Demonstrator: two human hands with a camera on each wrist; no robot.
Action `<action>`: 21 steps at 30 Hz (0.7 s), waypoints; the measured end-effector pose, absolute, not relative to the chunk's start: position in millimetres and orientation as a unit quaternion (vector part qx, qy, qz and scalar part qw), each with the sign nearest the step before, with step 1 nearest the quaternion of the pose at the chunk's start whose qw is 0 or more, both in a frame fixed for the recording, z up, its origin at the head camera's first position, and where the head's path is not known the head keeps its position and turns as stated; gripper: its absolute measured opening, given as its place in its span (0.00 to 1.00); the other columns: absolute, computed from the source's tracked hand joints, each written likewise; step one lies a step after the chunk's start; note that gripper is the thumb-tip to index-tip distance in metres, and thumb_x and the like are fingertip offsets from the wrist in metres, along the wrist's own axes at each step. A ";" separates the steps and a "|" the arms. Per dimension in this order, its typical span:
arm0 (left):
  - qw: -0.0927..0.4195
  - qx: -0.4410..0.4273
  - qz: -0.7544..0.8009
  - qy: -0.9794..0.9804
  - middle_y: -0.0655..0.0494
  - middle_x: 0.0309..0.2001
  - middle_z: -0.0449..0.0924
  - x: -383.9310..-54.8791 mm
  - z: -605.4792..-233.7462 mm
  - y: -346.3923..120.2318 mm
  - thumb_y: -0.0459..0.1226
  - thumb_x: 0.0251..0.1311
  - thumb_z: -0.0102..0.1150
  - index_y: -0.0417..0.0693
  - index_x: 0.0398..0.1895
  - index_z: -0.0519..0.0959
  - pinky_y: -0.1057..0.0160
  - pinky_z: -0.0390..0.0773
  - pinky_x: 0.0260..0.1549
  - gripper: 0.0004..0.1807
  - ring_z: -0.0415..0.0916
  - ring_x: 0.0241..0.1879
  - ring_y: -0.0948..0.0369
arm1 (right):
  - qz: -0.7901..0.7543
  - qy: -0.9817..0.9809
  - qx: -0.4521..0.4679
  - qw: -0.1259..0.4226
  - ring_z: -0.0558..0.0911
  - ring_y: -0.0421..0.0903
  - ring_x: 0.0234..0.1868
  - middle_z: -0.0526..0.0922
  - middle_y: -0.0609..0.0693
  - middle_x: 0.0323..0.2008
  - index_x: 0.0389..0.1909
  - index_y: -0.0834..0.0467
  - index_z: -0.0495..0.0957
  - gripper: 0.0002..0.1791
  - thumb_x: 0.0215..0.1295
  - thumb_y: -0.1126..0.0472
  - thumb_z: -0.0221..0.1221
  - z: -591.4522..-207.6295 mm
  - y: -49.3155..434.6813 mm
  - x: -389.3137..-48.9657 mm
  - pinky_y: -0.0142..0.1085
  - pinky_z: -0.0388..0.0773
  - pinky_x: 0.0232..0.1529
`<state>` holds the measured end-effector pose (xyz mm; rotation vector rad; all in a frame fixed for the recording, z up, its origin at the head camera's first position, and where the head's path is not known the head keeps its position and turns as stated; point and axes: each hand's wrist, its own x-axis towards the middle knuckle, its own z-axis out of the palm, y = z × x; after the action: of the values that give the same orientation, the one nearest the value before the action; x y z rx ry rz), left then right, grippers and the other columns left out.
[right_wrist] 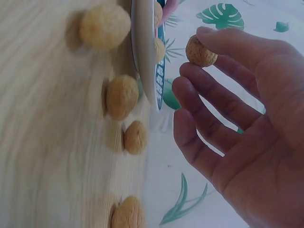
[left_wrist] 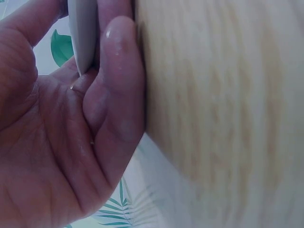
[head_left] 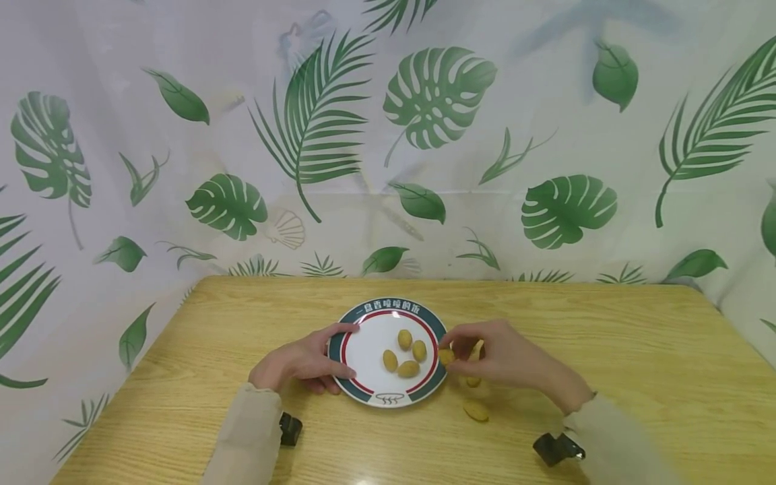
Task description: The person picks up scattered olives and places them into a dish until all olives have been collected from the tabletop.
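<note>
Nearest are two pale sleeves, running in from the lower left and lower right, each with a black wrist mount on its inner side. Just beyond them, right of the middle of the wooden worktop, lie the loose nuts, brown and oval; the right wrist view shows four, spread out beside the plate, the last cut off by the frame.

The right hand is raised above these, its thumb and fingertips pinching one held nut over the plate's right rim; its other fingers are loosely bent, spaced apart.

At the opposite side, the left hand grips the plate's left rim, two digits on top and the others beneath, close to the wood.

Between the hands is the round plate, white with a red ring and a dark teal border, well in from the worktop's left and right edges. Four nuts sit on its right half, close together.

Beyond the worktop's straight far edge hangs a white sheet printed with green leaves.
</note>
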<state>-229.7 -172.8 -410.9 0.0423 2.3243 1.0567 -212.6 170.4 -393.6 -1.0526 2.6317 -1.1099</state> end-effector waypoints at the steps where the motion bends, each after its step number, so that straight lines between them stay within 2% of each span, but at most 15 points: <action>1: 0.290 0.015 0.397 0.871 0.49 0.25 0.86 -229.7 -411.0 -173.2 0.43 0.61 0.73 0.73 0.76 0.61 0.66 0.80 0.23 0.43 0.84 0.21 0.61 | -0.364 0.863 -0.346 0.052 0.79 0.34 0.34 0.83 0.40 0.31 0.47 0.50 0.85 0.12 0.63 0.60 0.70 -394.0 168.1 -213.0 0.30 0.80 0.32; 14: 0.287 0.019 0.399 0.871 0.49 0.24 0.86 -230.4 -412.8 -173.5 0.42 0.61 0.72 0.73 0.76 0.61 0.66 0.79 0.22 0.43 0.84 0.21 0.61 | -0.355 0.863 -0.348 0.087 0.80 0.38 0.35 0.82 0.38 0.31 0.48 0.49 0.85 0.12 0.63 0.57 0.71 -398.6 139.4 -214.4 0.29 0.80 0.36; 21: 0.290 0.024 0.397 0.871 0.49 0.24 0.86 -230.2 -411.6 -173.9 0.42 0.61 0.72 0.72 0.77 0.60 0.67 0.79 0.22 0.43 0.84 0.21 0.61 | -0.354 0.859 -0.352 0.112 0.79 0.35 0.36 0.84 0.37 0.34 0.48 0.48 0.85 0.12 0.64 0.56 0.71 -399.0 124.8 -212.7 0.29 0.80 0.40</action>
<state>-230.2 -173.9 -411.6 0.0651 2.3229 1.0583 -212.7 124.8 -399.0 -1.0339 2.5225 -1.0407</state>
